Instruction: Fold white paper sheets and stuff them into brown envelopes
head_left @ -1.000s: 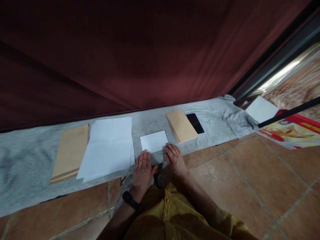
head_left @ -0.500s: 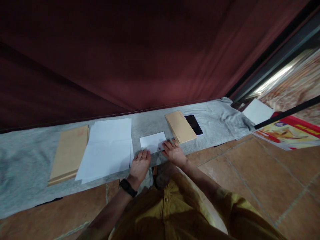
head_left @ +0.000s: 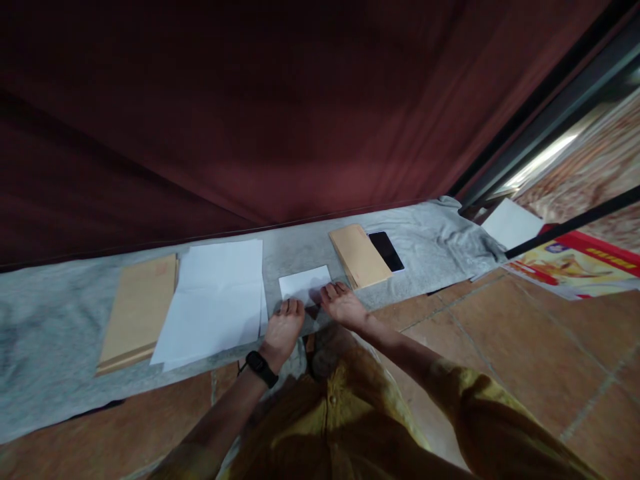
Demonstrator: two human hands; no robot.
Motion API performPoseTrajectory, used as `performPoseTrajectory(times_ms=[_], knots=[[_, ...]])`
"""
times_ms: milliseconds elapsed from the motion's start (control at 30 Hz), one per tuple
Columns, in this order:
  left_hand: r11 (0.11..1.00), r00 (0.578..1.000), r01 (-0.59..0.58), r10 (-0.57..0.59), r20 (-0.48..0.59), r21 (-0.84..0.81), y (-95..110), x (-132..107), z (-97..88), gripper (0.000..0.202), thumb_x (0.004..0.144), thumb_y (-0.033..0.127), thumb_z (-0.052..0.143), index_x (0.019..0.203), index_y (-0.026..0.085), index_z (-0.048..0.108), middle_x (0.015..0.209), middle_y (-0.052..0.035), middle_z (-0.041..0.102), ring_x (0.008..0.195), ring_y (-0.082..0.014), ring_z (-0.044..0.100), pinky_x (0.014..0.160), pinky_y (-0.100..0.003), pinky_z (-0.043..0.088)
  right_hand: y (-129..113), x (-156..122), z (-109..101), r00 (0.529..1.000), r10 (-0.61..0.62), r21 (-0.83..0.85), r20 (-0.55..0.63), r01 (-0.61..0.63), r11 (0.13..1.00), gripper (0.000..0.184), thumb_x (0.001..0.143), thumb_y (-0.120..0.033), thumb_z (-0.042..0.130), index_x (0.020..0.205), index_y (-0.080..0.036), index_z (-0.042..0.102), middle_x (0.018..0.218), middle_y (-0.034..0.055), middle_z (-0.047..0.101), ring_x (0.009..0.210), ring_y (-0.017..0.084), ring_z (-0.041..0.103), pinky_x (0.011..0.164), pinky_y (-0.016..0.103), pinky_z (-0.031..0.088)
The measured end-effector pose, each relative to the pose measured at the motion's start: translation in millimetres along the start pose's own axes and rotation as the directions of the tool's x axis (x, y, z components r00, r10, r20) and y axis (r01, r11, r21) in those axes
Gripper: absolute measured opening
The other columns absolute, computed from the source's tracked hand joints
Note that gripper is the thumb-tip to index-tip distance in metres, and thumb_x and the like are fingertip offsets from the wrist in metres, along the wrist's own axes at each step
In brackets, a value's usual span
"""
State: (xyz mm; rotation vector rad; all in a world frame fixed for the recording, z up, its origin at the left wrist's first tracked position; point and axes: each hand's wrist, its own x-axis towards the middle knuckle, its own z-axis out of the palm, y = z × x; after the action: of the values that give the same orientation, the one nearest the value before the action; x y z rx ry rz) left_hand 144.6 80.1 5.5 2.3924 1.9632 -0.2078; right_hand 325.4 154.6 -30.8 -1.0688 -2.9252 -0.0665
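Note:
A small folded white paper [head_left: 303,281] lies on the grey cloth directly in front of me. My left hand [head_left: 285,325], with a black band on the wrist, has its fingers closed together at the paper's near left edge. Curled fingers of my right hand [head_left: 343,305] press on the near right edge; the thumbs are mostly hidden. To the left is a stack of larger white sheets [head_left: 215,300] with a crease across the middle. A bundle of brown envelopes [head_left: 361,256] rests just beyond my right hand, partly over a dark phone [head_left: 387,251].
Farther left, more brown envelopes [head_left: 136,307] lie partly under the white sheets. The grey cloth [head_left: 425,230] covers a narrow bench along a dark red curtain [head_left: 280,133]. At right, a red and yellow printed box [head_left: 575,263] stands over the tiled floor [head_left: 500,333].
My right hand has slid slightly left along the paper's near edge, its fingers more curled. My left hand has shifted a little. The view has moved slightly.

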Motion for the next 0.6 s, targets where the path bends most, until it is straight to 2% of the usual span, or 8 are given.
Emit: performPoseTrajectory(times_ms=[133, 267, 367, 400, 467, 533, 567, 600], knots=[[1.0, 1.0, 0.002, -0.002, -0.008, -0.002, 1, 0, -0.3, 0.03, 0.093, 0.006, 0.04, 0.114, 0.012, 0.061, 0.113, -0.0164, 0.063, 0.105, -0.0272, 0.061, 0.073, -0.037, 0.054, -2, -2, 2, 1.0, -0.011, -0.057, 0.007, 0.012, 0.998, 0.035, 0.097, -0.015, 0.048, 0.13, -0.003, 0.054, 0.127, 0.0259, 0.061, 0.112, 0.03, 0.06, 0.105, 0.047, 0.043], [1.0, 0.999, -0.001, 0.001, -0.033, -0.009, 0, 0, -0.4, 0.029, 0.092, 0.005, 0.04, 0.109, 0.013, 0.063, 0.107, -0.0149, 0.066, 0.101, -0.0264, 0.062, 0.077, -0.038, 0.054, -5, -1, 0, 1.0, -0.027, -0.043, -0.012, 0.026, 0.999, 0.036, 0.098, -0.016, 0.046, 0.132, -0.005, 0.054, 0.132, 0.0247, 0.059, 0.115, 0.03, 0.06, 0.105, 0.046, 0.043], [0.999, 0.996, 0.001, -0.004, -0.091, -0.034, -3, -1, -5.5, 0.029, 0.092, 0.006, 0.04, 0.101, 0.015, 0.067, 0.1, -0.0135, 0.069, 0.098, -0.027, 0.064, 0.082, -0.04, 0.053, -12, 3, -10, 1.0, 0.016, 0.008, 0.007, -0.016, 1.0, 0.035, 0.097, -0.014, 0.046, 0.129, -0.007, 0.057, 0.13, 0.0237, 0.061, 0.11, 0.029, 0.063, 0.098, 0.043, 0.048], [0.999, 0.994, -0.001, -0.004, -0.112, -0.043, -4, -1, -9.3, 0.03, 0.092, 0.006, 0.041, 0.102, 0.015, 0.067, 0.101, -0.014, 0.07, 0.099, -0.0275, 0.065, 0.085, -0.041, 0.053, -14, 5, -16, 0.999, 0.039, 0.035, 0.018, -0.039, 0.999, 0.034, 0.097, -0.013, 0.046, 0.128, -0.009, 0.058, 0.128, 0.0228, 0.063, 0.107, 0.029, 0.064, 0.094, 0.042, 0.05], [0.997, 0.98, -0.007, -0.009, -0.199, -0.082, -9, -3, -20.6, 0.033, 0.093, 0.01, 0.041, 0.113, 0.016, 0.066, 0.118, -0.0161, 0.068, 0.11, -0.0291, 0.063, 0.096, -0.045, 0.05, -16, 9, -29, 0.996, 0.092, 0.114, 0.013, -0.093, 0.989, 0.033, 0.097, -0.011, 0.044, 0.126, -0.012, 0.06, 0.121, 0.02, 0.066, 0.102, 0.027, 0.066, 0.088, 0.039, 0.052], [0.985, 0.929, 0.012, -0.076, -0.363, -0.175, -14, -6, -34.5, 0.041, 0.095, 0.018, 0.044, 0.135, 0.017, 0.056, 0.144, -0.0167, 0.055, 0.13, -0.0309, 0.053, 0.11, -0.049, 0.041, -16, 12, -42, 0.98, 0.196, 0.263, -0.048, -0.177, 0.948, 0.033, 0.098, -0.013, 0.043, 0.127, -0.016, 0.06, 0.116, 0.0164, 0.069, 0.097, 0.024, 0.067, 0.084, 0.036, 0.051], [0.969, 0.881, 0.037, -0.148, -0.45, -0.245, -17, -7, -40.8, 0.048, 0.096, 0.024, 0.045, 0.144, 0.018, 0.047, 0.153, -0.0162, 0.045, 0.139, -0.0317, 0.045, 0.115, -0.051, 0.035, -15, 14, -47, 0.956, 0.283, 0.373, -0.08, -0.235, 0.898, 0.032, 0.099, -0.015, 0.043, 0.126, -0.018, 0.061, 0.111, 0.0143, 0.071, 0.093, 0.023, 0.067, 0.083, 0.034, 0.051], [0.942, 0.826, 0.063, -0.235, -0.513, -0.33, -20, -9, -45.6, 0.056, 0.097, 0.029, 0.047, 0.15, 0.018, 0.038, 0.159, -0.016, 0.037, 0.144, -0.0322, 0.037, 0.118, -0.052, 0.031, -14, 15, -51, 0.915, 0.39, 0.51, -0.101, -0.288, 0.81, 0.03, 0.099, -0.018, 0.045, 0.122, -0.02, 0.063, 0.105, 0.0119, 0.072, 0.088, 0.022, 0.067, 0.08, 0.033, 0.05]])
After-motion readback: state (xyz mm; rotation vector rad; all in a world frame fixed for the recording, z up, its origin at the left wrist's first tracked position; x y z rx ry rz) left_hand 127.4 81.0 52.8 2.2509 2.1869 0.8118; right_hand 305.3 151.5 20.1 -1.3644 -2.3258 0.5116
